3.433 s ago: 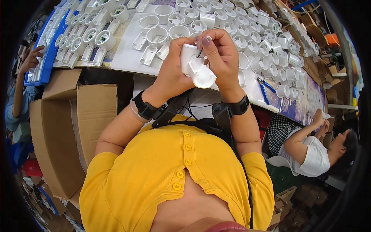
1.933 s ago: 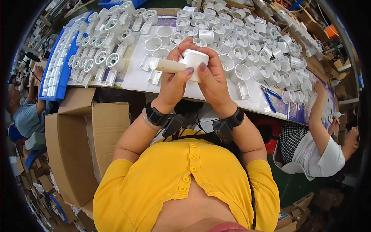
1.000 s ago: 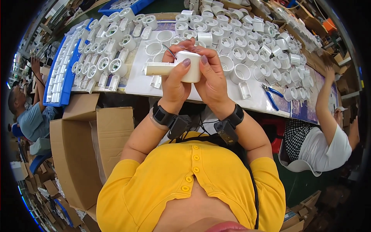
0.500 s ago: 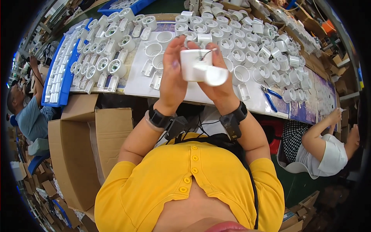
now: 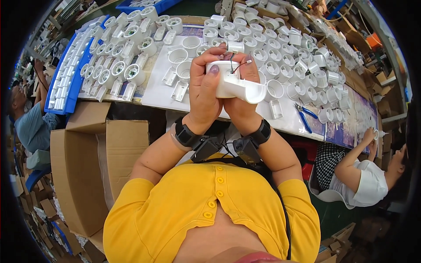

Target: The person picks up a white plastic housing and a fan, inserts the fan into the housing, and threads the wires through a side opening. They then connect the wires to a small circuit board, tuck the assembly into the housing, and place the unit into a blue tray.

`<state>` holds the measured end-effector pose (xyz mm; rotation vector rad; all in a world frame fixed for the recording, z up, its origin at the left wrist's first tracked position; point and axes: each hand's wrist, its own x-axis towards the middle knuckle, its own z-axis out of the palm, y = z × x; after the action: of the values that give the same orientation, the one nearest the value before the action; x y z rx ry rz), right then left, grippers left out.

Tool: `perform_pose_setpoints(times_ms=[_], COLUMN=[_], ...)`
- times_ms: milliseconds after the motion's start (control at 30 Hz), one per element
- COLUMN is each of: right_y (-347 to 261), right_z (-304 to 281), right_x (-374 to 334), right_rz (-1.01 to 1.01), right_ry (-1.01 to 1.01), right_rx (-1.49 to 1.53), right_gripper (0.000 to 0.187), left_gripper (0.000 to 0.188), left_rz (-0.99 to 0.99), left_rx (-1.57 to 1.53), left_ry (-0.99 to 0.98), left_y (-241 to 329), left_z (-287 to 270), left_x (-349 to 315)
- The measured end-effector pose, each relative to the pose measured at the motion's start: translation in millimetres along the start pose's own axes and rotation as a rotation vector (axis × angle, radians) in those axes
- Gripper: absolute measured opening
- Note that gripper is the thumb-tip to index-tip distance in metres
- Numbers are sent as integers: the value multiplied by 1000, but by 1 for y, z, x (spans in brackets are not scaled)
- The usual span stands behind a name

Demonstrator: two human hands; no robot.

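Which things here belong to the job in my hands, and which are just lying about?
Likely the job:
handled white housing, between left hand and right hand
its red and dark wires
fan-bladed white cups, unheld

Apparently lying about:
blue-handled pliers
open cardboard box

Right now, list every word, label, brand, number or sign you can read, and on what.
No text can be read.
White wired housing: no lettering visible.
Cardboard box: no print visible on sides shown.
Purple-patterned table covering, black wrist units: any marks too small or blurred to read.
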<state>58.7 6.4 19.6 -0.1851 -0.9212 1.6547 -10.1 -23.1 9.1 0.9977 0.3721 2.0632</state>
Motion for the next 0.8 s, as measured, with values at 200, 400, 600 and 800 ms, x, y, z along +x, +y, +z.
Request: perform_pose_setpoints(times_ms=[200, 400, 600, 800], right_y=[1, -11, -56, -69], right_z=[-23, -36, -25, -32], right_x=[15, 26, 28, 30], right_rz=[65, 206, -249, -578], right_ry=[-143, -150, -527, -769], right_rx=[165, 222, -823, -1531], right_gripper=[35, 51, 60, 75], left_gripper=[39, 59, 65, 66], left_rz=[52, 57, 93, 202], left_rx=[184, 387, 1206, 1249], left_ry=[-50, -129, -231, -291], left_y=[-4, -6, 23, 34], left_z=[-2, -10, -43, -36], left_x=[-1, -3, 2, 6])
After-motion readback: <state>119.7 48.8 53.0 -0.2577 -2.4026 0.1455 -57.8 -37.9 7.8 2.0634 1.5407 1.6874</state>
